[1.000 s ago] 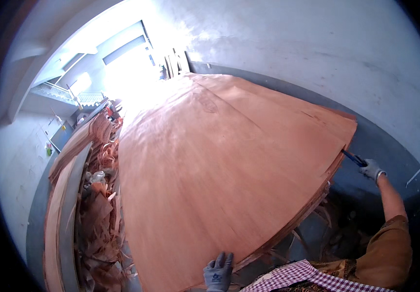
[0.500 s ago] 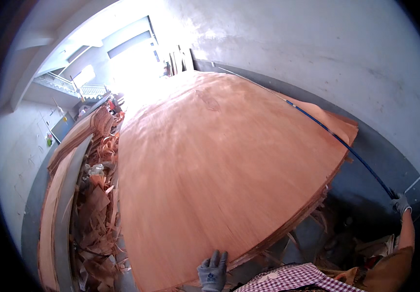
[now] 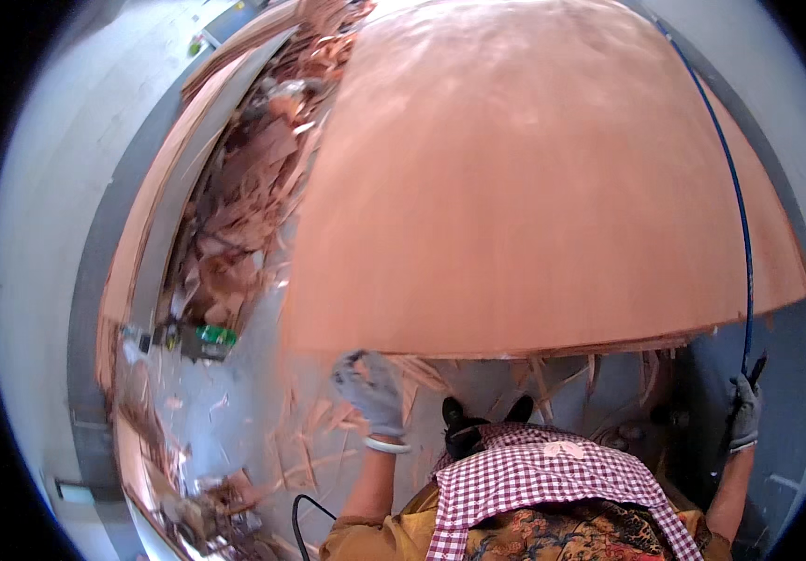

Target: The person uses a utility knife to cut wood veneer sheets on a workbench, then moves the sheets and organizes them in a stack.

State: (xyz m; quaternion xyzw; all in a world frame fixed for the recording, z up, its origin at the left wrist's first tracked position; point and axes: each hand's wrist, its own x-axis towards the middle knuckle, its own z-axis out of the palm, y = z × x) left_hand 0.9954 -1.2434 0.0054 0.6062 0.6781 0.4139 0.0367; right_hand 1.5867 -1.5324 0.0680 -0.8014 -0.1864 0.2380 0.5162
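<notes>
A wide stack of reddish-brown wood veneer sheets (image 3: 515,206) spreads out in front of me, its top sheet smooth and slightly wavy. My right hand (image 3: 745,411), in a grey glove, is closed round the lower end of a long thin blue pole (image 3: 740,206). That pole reaches forward over the right side of the stack. A short dark piece sticks up beside the right fingers; its kind is unclear. By the stack's near left corner is my left hand (image 3: 367,393), also gloved in grey. Its fingers look bent but are smeared by motion, and whether it touches the sheet is unclear.
Torn veneer scraps (image 3: 244,178) heap along the stack's left side, beside long upright-edged boards (image 3: 165,201). A green object (image 3: 217,335) lies at the heap's near end. Loose strips (image 3: 319,421) litter the floor by my shoes. A black cable (image 3: 300,519) curves at lower left.
The view has tilted down and turned left. My left hand has come off the top sheet, where it lay spread, to beside the near left corner. The right hand still holds the pole.
</notes>
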